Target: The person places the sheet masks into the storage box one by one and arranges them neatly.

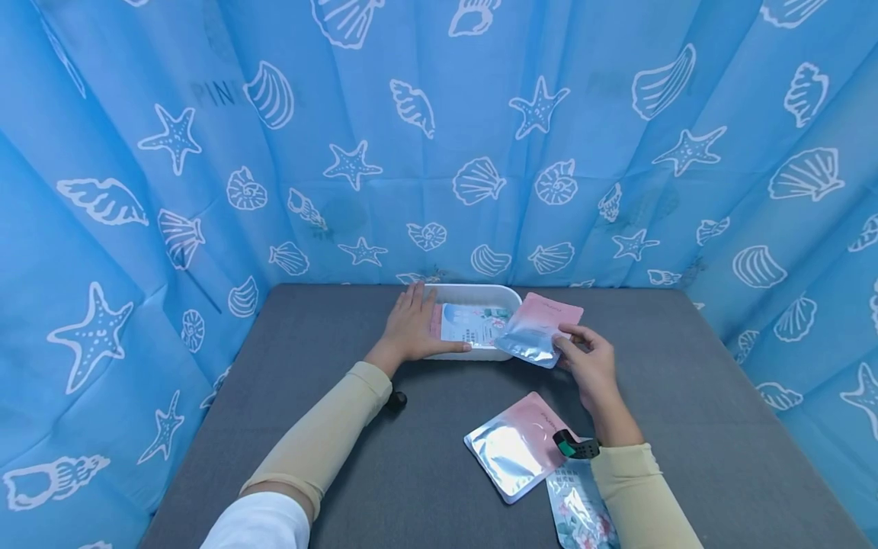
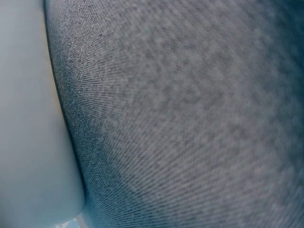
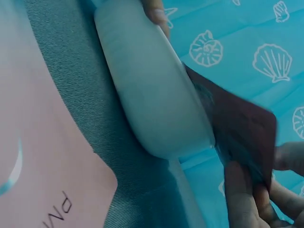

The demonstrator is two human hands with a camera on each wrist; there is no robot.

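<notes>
My right hand (image 1: pixel 588 362) pinches the right side of a pink and silver foil sachet (image 1: pixel 538 329) between thumb and fingers. The sachet's left corner overlaps the right end of a white plastic bin (image 1: pixel 504 292). In the right wrist view, the sachet (image 3: pixel 244 126) shows its dark side against the bin's rim. My left hand (image 1: pixel 410 328) rests on the bin's left end, fingers spread and straight, thumb along the front rim. Inside the bin lies a flat white and blue floral sachet (image 1: pixel 473 324), with a pink edge beside it under the left hand.
Another pink and silver sachet (image 1: pixel 511 450) lies on the grey table (image 1: pixel 384 473), nearer me. A floral sachet (image 1: pixel 579 507) lies beside it, partly covered by my right forearm. Behind the table hangs a blue shell-print curtain (image 1: pixel 439 122).
</notes>
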